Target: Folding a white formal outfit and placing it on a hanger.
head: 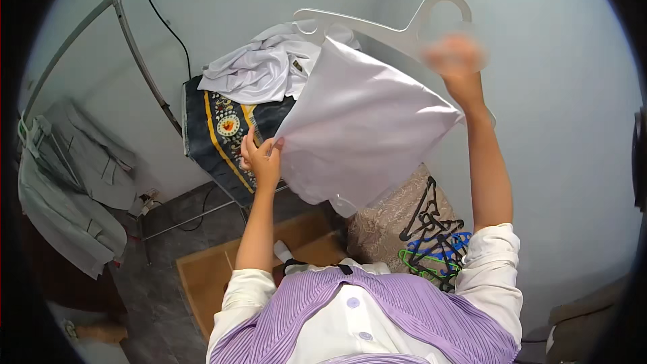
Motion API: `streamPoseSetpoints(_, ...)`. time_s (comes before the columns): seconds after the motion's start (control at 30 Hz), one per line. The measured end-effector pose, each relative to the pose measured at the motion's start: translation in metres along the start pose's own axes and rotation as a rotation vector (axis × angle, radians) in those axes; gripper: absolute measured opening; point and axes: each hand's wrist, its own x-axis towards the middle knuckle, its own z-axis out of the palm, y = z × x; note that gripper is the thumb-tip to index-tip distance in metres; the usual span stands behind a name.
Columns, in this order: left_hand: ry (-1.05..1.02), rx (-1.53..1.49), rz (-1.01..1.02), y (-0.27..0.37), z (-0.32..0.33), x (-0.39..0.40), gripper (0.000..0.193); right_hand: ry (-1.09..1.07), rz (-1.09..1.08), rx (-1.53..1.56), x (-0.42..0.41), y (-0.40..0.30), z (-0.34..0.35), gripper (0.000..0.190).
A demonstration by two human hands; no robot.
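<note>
A smooth pale lilac-white cloth hangs spread before me, its upper left corner against a large white plastic hanger. My left hand pinches the cloth's left edge between thumb and fingers. Raised at the upper right, my right hand is blurred and closed around the hanger near its hook. A crumpled white satiny garment lies behind the cloth on a board or table covered with dark patterned fabric. Whether the right hand also holds cloth cannot be told.
Grey garments hang at the left by a curved metal rack. Black, blue and green hangers lie on lace-patterned fabric at the lower right. Brown cardboard is on the tiled floor; walls stand behind and to the right.
</note>
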Motion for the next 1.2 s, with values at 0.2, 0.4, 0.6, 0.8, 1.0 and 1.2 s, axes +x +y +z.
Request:
streamPoseSetpoints(0.2,-0.252,-0.144,0.099,0.051,0.013,-0.002,0.054,0.002,-0.046,-0.079,-0.016,-0.009,0.009,0.031)
streamPoseSetpoints(0.4,-0.27,-0.312,-0.117,0.076,0.036,0.025,0.052,-0.019,-0.077,-0.112,-0.024,-0.023,0.012,0.03)
streamPoseSetpoints(0.6,-0.544,-0.4,-0.056,0.052,0.025,0.017,0.036,-0.009,-0.032,-0.04,-0.025,-0.016,0.01,0.029)
streamPoseSetpoints(0.8,-0.598,0.041,0.16,0.021,0.0,-0.005,0.041,-0.066,-0.016,0.164,-0.038,-0.017,0.029,0.026)
streamPoseSetpoints(1.0,-0.501,0.036,-0.176,-0.013,-0.005,-0.019,0.122,-0.161,-0.079,0.234,-0.02,-0.035,0.034,0.02)
streamPoseSetpoints(1.2,-0.76,-0.323,-0.1,-0.062,-0.032,0.019,0.062,-0.425,-0.208,0.508,0.001,-0.069,0.09,0.024)
